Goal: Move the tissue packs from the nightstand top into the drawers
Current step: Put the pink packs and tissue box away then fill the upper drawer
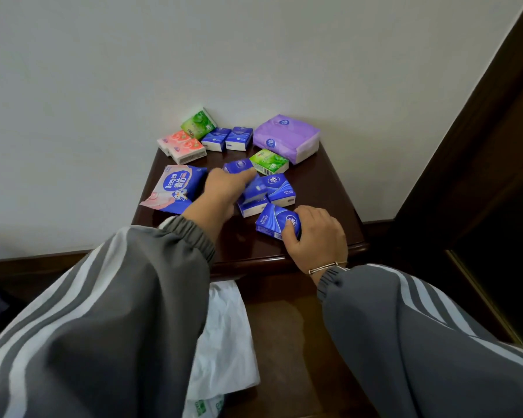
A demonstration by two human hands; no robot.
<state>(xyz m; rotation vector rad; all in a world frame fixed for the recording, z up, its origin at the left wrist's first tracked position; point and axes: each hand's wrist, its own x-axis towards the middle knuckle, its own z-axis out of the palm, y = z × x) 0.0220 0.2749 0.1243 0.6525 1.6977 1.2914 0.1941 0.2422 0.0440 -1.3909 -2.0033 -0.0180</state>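
Several tissue packs lie on the dark wooden nightstand top [329,188]. My right hand [317,233] grips a blue pack [277,221] near the front edge. My left hand [224,188] reaches over the middle, fingers on a small blue pack [238,166]; whether it grips that pack is unclear. More blue packs [278,188] lie between my hands. At the back are two blue packs [227,138], a green pack [198,123], pink packs [183,146], another green pack [269,161] and a large purple pack [287,137]. A pink-and-blue wipes pack [175,187] lies at the left.
An open drawer [284,342] below the nightstand top holds a white plastic bag [224,336]. A white wall stands behind. Dark wooden furniture [480,146] rises on the right. My grey striped sleeves fill the foreground.
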